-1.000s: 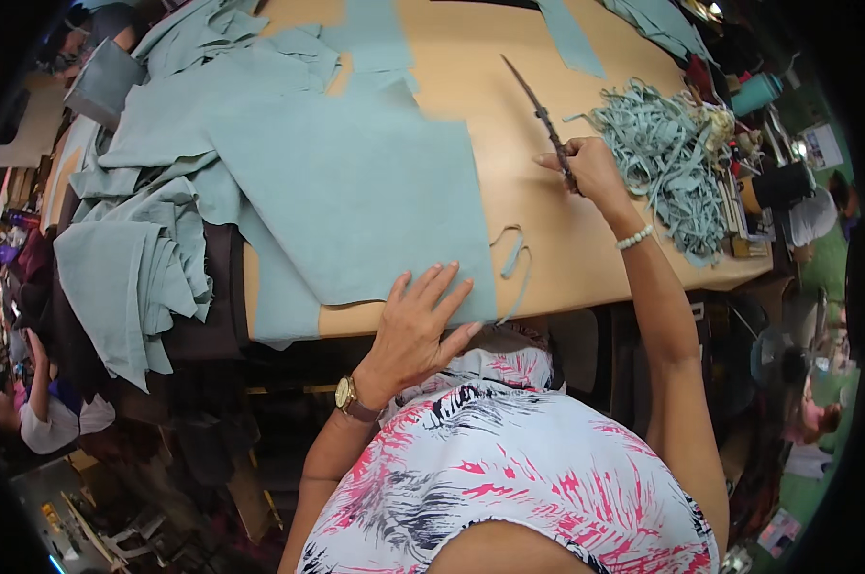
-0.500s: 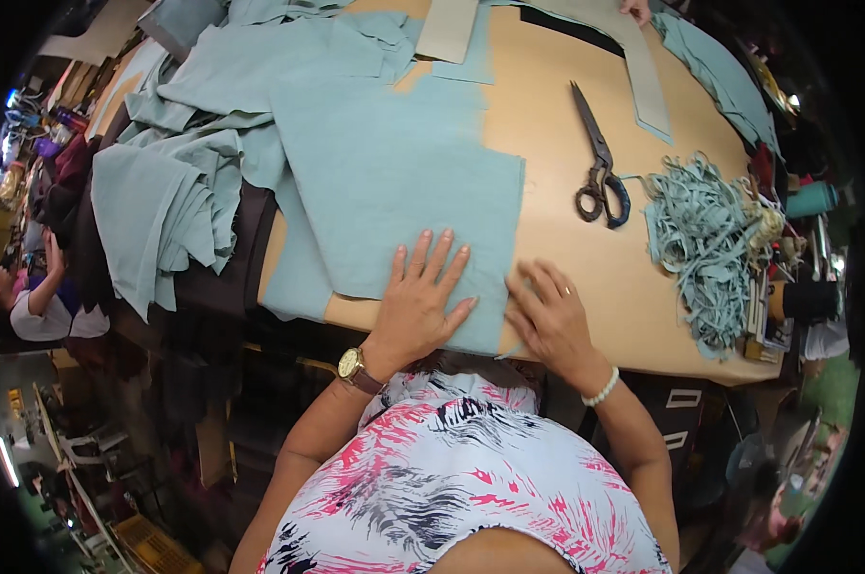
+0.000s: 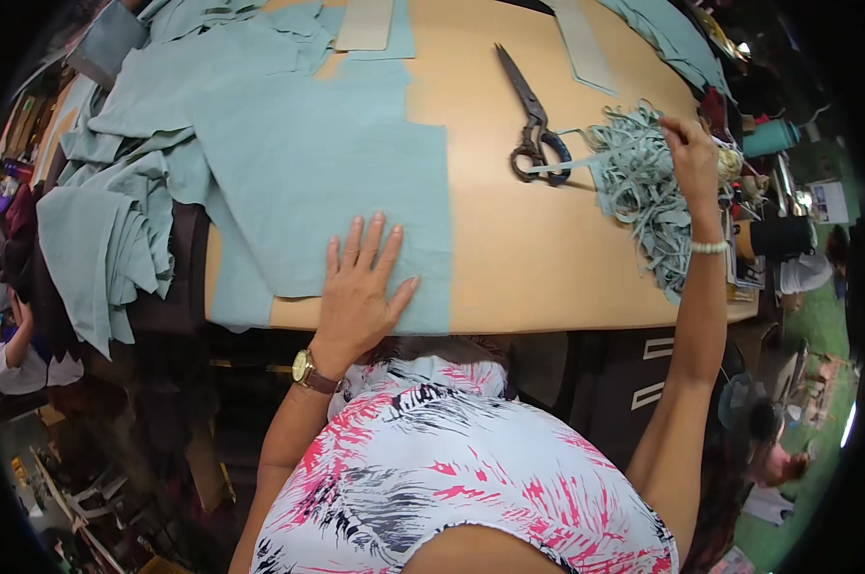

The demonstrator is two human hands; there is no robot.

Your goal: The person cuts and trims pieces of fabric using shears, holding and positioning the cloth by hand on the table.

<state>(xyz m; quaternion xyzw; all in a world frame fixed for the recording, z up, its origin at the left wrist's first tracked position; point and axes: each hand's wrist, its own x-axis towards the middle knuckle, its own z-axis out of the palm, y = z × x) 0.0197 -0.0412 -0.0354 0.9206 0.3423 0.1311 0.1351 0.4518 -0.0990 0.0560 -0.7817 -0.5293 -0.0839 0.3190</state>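
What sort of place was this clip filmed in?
Probably a sewing or garment workshop: a broad piece of pale green cloth lies flat on a worktable, with large dark shears to its right and, farther right, a heap of thin cloth strips.

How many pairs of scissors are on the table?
1. The scissors lie on the table, between the cloth and the scraps. Others could be hidden under the fabric.

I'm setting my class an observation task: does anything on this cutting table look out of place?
Yes: a pale teal fabric strip crosses the tailor's shears at their handles, which looks untidy because most other strips are in the tangled heap.
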